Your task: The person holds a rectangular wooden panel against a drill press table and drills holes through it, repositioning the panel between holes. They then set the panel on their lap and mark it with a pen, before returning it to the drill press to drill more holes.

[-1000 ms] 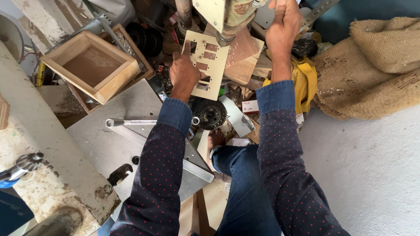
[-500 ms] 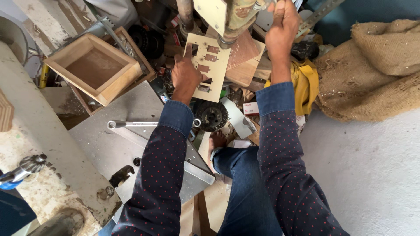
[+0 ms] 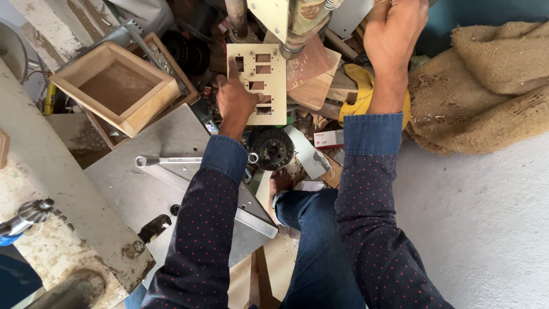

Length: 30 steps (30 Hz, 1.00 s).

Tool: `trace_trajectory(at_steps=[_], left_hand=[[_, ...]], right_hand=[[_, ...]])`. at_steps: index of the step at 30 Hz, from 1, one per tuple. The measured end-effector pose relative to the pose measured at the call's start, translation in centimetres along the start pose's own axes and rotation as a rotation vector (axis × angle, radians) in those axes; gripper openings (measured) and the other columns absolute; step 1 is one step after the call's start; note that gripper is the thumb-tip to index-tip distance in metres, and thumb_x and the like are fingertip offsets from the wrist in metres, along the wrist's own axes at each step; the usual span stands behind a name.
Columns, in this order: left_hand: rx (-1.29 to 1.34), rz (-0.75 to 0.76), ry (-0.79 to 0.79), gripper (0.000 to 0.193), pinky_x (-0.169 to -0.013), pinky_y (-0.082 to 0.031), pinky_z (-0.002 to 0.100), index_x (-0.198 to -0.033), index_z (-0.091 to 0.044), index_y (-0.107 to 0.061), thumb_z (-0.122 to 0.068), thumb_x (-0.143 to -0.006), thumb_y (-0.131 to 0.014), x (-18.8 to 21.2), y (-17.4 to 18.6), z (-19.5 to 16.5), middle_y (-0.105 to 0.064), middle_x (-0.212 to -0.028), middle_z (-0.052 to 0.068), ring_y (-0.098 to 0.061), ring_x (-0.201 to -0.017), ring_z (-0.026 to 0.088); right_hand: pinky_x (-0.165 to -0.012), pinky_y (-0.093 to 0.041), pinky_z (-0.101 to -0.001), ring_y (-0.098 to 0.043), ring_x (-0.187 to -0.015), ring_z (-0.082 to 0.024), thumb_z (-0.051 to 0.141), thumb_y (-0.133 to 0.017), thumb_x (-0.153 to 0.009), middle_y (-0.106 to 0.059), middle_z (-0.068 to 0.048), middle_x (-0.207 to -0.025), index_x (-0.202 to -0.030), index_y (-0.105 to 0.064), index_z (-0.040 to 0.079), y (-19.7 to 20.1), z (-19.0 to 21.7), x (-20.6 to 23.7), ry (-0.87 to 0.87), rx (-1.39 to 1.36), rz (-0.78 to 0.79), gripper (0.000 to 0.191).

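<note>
My left hand point(image 3: 235, 98) grips the left edge of a cream rectangular panel point(image 3: 273, 86) with several rectangular cut-outs and small holes. The panel lies under the head of a drill press point(image 3: 297, 20) at the top of the view. My right hand point(image 3: 394, 34) is raised at the top right and closed around something at the machine; what it holds is cut off by the frame edge. Both arms wear dark blue sleeves with red dots.
An open wooden box frame point(image 3: 117, 86) sits at upper left. A grey metal table with a wrench-like bar point(image 3: 171, 163) lies below my left arm. Wood offcuts point(image 3: 311, 86), a yellow cloth point(image 3: 360, 94), a black gear wheel point(image 3: 273, 149) and burlap sacks point(image 3: 492, 80) surround the machine.
The cream panel has turned from tilted to square under the drill head, with my left hand staying on its left edge. My right hand stays up at the machine.
</note>
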<state>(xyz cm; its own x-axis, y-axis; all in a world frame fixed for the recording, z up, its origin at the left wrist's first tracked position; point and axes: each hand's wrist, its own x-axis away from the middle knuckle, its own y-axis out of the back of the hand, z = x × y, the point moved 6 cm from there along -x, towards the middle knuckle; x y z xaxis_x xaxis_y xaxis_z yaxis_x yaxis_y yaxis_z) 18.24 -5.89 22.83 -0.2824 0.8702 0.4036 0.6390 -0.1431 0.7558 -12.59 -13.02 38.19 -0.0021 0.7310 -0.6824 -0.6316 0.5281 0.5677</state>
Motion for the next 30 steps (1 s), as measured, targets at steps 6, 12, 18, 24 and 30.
trace_trajectory(at_steps=[6,12,18,24,30], left_hand=[[0.004,-0.029,-0.040,0.124,-0.092,-0.057,0.043,-0.161,-0.018,-0.022,-0.030,-0.064,-0.098,-0.4,-0.1,0.2,-0.049,-0.136,0.023,-0.064,-0.115,0.039],[0.002,-0.016,-0.063,0.127,-0.092,-0.057,0.042,-0.161,-0.018,-0.020,-0.030,-0.063,-0.099,-0.6,-0.3,0.2,-0.049,-0.135,0.022,-0.065,-0.114,0.038],[-0.021,-0.012,-0.056,0.127,-0.094,-0.056,0.043,-0.162,-0.020,-0.019,-0.030,-0.064,-0.098,-0.9,-0.4,0.1,-0.049,-0.135,0.021,-0.064,-0.116,0.037],[-0.045,0.006,-0.046,0.128,-0.095,-0.056,0.042,-0.162,-0.020,-0.017,-0.031,-0.064,-0.098,-0.8,-0.4,-0.1,-0.048,-0.136,0.021,-0.063,-0.117,0.037],[-0.072,0.021,-0.019,0.125,-0.095,-0.057,0.041,-0.162,-0.020,-0.017,-0.031,-0.066,-0.097,-0.8,-0.4,-0.3,-0.047,-0.139,0.021,-0.064,-0.117,0.036]], right_hand=[[-0.064,-0.040,-0.0493,-0.056,-0.071,-0.040,-0.006,-0.071,-0.098,-0.052,-0.019,-0.078,-0.086,-0.050,-0.006,-0.5,-0.8,0.4,0.041,0.019,-0.044,0.025],[-0.067,-0.041,-0.0478,-0.056,-0.073,-0.036,-0.006,-0.071,-0.100,-0.052,-0.016,-0.080,-0.091,-0.050,-0.003,-0.9,-1.4,0.6,0.022,-0.012,-0.016,0.023],[-0.065,-0.041,-0.0465,-0.056,-0.069,-0.034,-0.005,-0.071,-0.102,-0.053,-0.016,-0.078,-0.089,-0.051,-0.005,-1.1,-1.4,0.5,-0.044,-0.050,0.007,0.024],[-0.069,-0.048,-0.0458,-0.068,-0.079,-0.037,-0.007,-0.066,-0.099,-0.066,-0.016,-0.084,-0.091,-0.060,-0.005,-1.2,-1.0,0.5,-0.019,-0.037,0.036,0.011],[-0.074,-0.053,-0.0450,-0.072,-0.082,-0.035,-0.008,-0.060,-0.098,-0.068,-0.015,-0.086,-0.089,-0.061,-0.002,-2.1,-1.8,1.0,-0.035,-0.028,0.071,0.011]])
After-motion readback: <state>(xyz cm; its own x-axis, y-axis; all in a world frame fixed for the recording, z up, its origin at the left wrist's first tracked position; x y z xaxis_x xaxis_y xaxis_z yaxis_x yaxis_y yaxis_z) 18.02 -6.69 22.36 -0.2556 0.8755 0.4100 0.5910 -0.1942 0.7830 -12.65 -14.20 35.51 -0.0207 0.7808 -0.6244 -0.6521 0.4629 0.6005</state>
